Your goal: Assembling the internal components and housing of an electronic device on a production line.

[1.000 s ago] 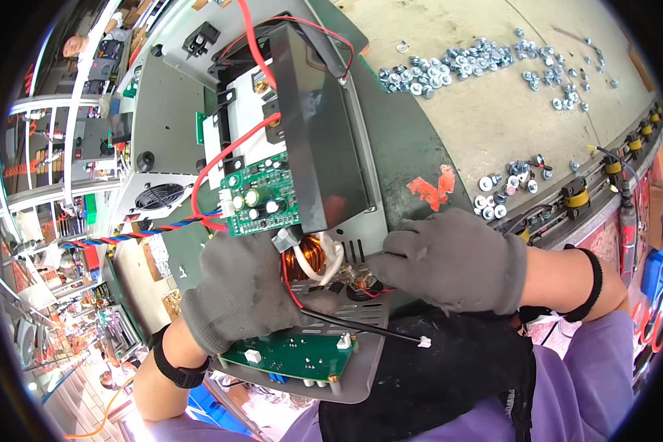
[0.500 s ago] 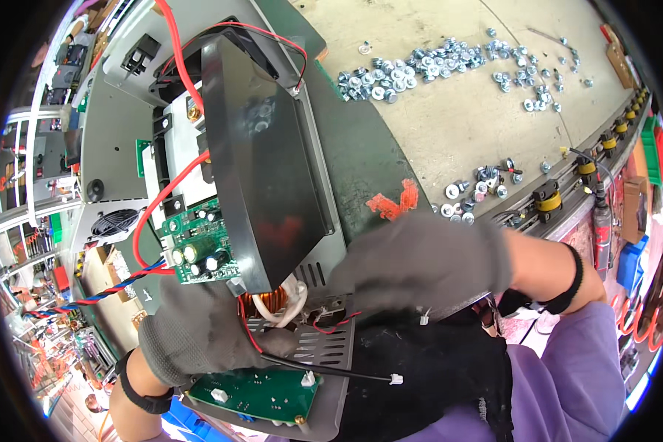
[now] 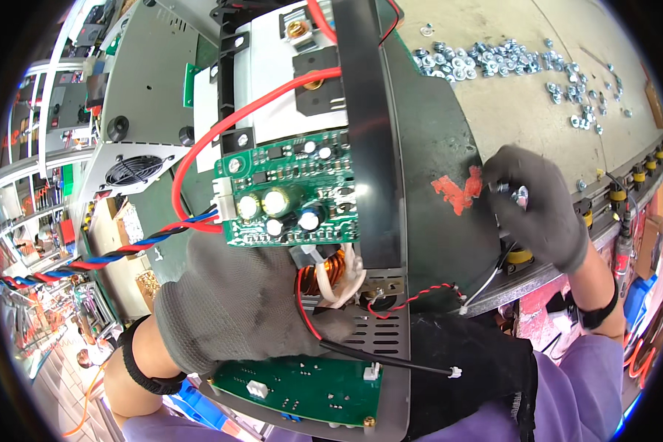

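Observation:
My left hand (image 3: 236,302), in a grey knit glove, wraps round the near end of an open electrical unit with a grey metal chassis (image 3: 394,398). Its thumb lies over the slotted panel, below a copper coil (image 3: 330,271); the other fingers are hidden. Above the hand is a green circuit board (image 3: 291,191) with capacitors, beside a tall black plate (image 3: 376,147). Another green board (image 3: 302,387) sits below the hand. My gloved right hand (image 3: 538,210) is curled over a few silvery flange bolts (image 3: 521,196) at the bench's right, some showing between its fingers.
Many loose flange bolts (image 3: 486,59) are scattered across the far bench. A red mark (image 3: 458,190) lies on the green mat (image 3: 438,132). Red cable (image 3: 199,147) and a twisted wire bundle (image 3: 103,254) cross the left side. A rail with yellow rollers (image 3: 619,193) borders the right.
My right hand has moved right, from beside the unit to the bolts near the rail. The unit appears nearer, its black plate now more edge-on. My left hand stays at its near end.

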Available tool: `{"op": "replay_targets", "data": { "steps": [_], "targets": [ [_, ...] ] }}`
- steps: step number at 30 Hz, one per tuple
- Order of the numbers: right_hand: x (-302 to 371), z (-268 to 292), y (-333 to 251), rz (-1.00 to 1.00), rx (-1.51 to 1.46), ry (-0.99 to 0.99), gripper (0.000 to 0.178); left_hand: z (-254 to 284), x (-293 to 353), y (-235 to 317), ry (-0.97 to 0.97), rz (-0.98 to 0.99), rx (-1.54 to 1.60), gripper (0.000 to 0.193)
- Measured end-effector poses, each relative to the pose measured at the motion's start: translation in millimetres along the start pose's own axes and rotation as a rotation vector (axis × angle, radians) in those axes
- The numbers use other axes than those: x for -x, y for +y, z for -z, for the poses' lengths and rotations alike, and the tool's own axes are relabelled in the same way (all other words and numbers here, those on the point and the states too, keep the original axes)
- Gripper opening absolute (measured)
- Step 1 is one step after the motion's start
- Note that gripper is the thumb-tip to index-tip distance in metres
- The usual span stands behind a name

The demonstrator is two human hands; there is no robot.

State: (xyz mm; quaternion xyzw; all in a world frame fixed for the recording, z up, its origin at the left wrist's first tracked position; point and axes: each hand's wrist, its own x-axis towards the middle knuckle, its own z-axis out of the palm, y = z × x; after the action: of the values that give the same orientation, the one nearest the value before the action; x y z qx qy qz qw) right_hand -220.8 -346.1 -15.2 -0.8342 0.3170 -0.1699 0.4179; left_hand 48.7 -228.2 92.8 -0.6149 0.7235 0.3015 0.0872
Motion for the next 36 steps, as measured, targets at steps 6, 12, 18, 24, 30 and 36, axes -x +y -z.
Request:
{"op": "replay_targets", "data": {
  "steps": [6,12,18,24,30,36],
  "targets": [
    [4.5,-44.3,-51.7,0.028,-0.657,-0.194,0.016,-5.4,-1.4,-5.0,0.109,-0.131,0.129,0.057],
    [10.3,-57.9,-53.6,-0.087,-0.667,-0.226,0.015,-13.0,0.7,-8.7,0.133,-0.173,-0.026,0.071],
    [6.3,-54.7,-47.4,-0.068,-0.711,-0.332,0.017,-10.9,1.5,-7.6,0.079,-0.092,-0.020,0.086],
    [-4.0,-49.9,-49.2,0.181,-0.410,-0.345,0.027,-1.5,4.0,-4.5,0.166,-0.029,0.108,0.063],
    [-8.2,-60.2,-47.9,0.411,-0.183,-0.216,0.029,-19.3,-5.5,-26.3,0.365,-0.191,0.386,0.046],
    [-7.4,-79.0,-55.9,0.219,-0.395,-0.205,0.020,-26.4,4.1,-23.1,0.345,0.008,0.626,0.050]
  ]
}}
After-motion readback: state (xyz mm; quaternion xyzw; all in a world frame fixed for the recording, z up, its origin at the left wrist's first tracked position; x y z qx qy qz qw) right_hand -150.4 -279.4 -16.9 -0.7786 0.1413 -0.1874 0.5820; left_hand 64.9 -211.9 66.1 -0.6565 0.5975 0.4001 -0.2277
